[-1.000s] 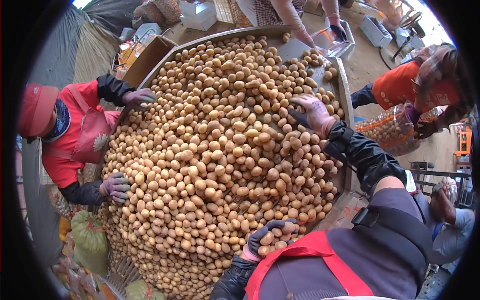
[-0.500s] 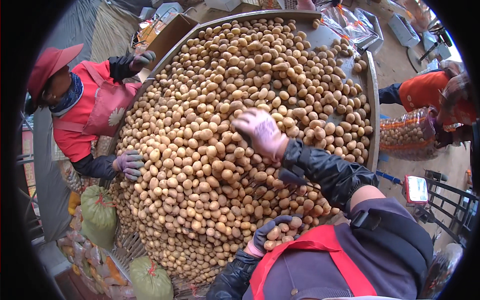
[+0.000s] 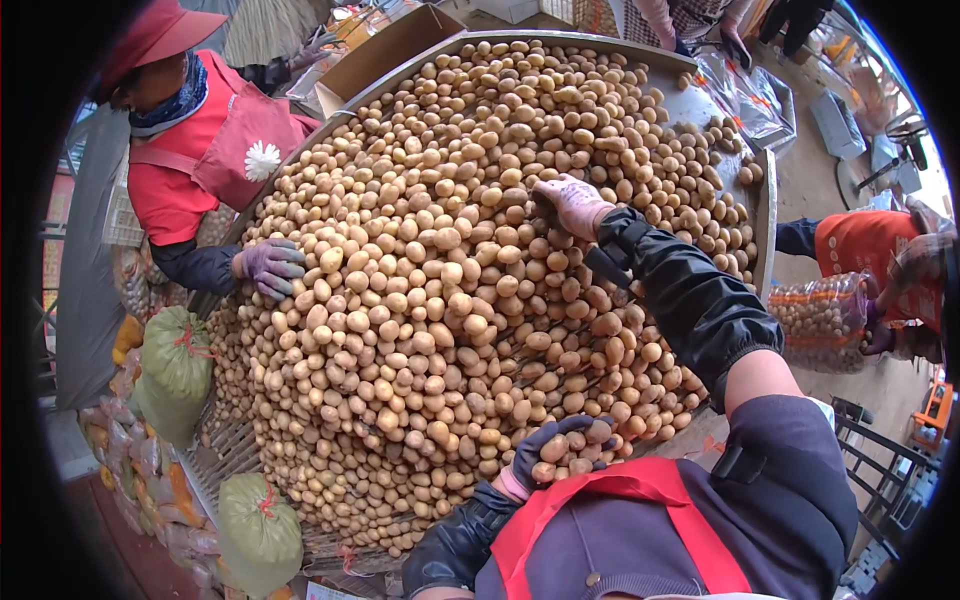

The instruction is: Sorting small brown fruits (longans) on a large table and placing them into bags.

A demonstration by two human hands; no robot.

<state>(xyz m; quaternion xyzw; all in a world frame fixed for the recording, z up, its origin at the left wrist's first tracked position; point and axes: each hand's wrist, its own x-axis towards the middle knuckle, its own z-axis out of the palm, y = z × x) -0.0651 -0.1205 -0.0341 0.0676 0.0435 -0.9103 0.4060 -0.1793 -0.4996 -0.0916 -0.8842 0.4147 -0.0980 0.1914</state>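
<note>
A large heap of small tan potatoes (image 3: 400, 300) covers the metal-sided table (image 3: 768, 220) in front of me. My left hand (image 3: 528, 462), in a dark-palmed glove, is cupped close to my chest around several potatoes (image 3: 572, 450). Out over the far middle of the heap, my right hand (image 3: 580, 206) wears a pale pink glove with dark print. Its fingers are bent down together among the potatoes; what lies under them is hidden.
A co-worker in a red apron (image 3: 225, 150) stands at the left, one gloved hand (image 3: 270, 268) on the heap. Green sacks (image 3: 175, 370) sit at the lower left. At the right, another person holds a mesh bag (image 3: 822, 310) of potatoes. A cardboard box (image 3: 395, 55) stands beyond the table.
My right hand has moved farther out and to the right, its fingers now bent down onto the potatoes. My left hand keeps its potatoes near my chest. The whole view has shifted slightly.
</note>
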